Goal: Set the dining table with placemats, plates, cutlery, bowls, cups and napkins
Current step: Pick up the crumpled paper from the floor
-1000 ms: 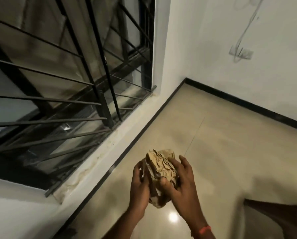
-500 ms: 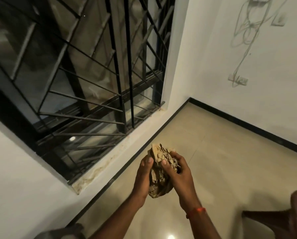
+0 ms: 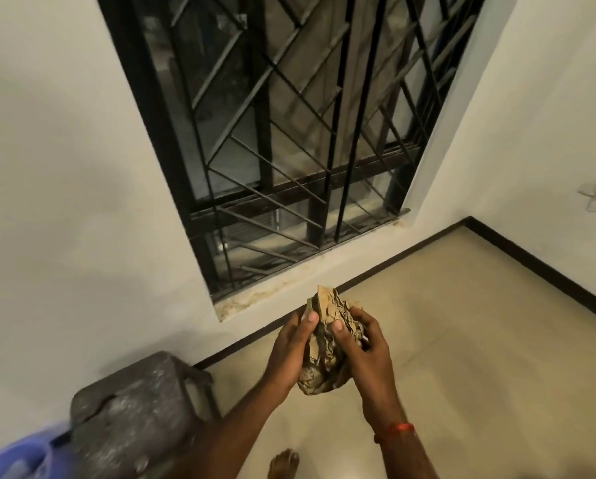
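Room corner: white wall [image 3: 65, 167], pale tiled floor [image 3: 479, 323], one barred window [image 3: 289, 133] as reference. No dining table is in view.

I hold the crumpled brown paper [image 3: 324, 369] in front of me, below the window's sill and above the floor. My left hand [image 3: 289, 354] cups its left side, thumb pressed on top. My right hand [image 3: 369, 357] wraps its right side, fingers curled round and thumb on the front.

Handling, as judged: light, soft, compressible and non-slip, but it tears easily. Grip the bulk of the wad, not the loose upper edge.

Containers: below and left of the window stands a grey stool [image 3: 134, 409]. Beside it is a blurred blue object [image 3: 20, 454], possibly a tub; I cannot tell its contents.
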